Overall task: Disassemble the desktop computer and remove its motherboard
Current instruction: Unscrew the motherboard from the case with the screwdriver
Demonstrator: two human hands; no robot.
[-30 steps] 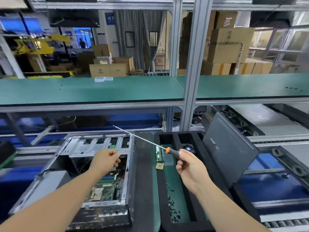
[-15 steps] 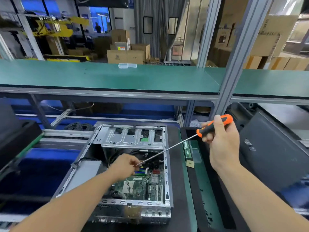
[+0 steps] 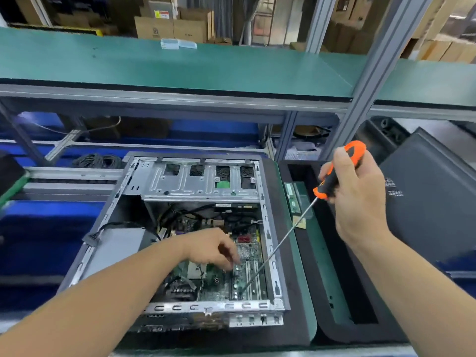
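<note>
Right hand (image 3: 360,202) grips the orange-and-black handle of a long screwdriver (image 3: 334,173), fingers wrapped round it, with the thin shaft slanting down into the open computer case (image 3: 206,181) and its tip on the green motherboard (image 3: 247,276) at the case's near right corner. Left hand (image 3: 213,248) reaches inside over the board, fingers curled downward; whether they pinch anything I cannot tell.

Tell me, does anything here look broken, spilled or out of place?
Nothing looks damaged or spilled. The computer case lies open on its side. The right hand grips a long screwdriver angled down onto the motherboard, and the left hand reaches in beside it.
</note>
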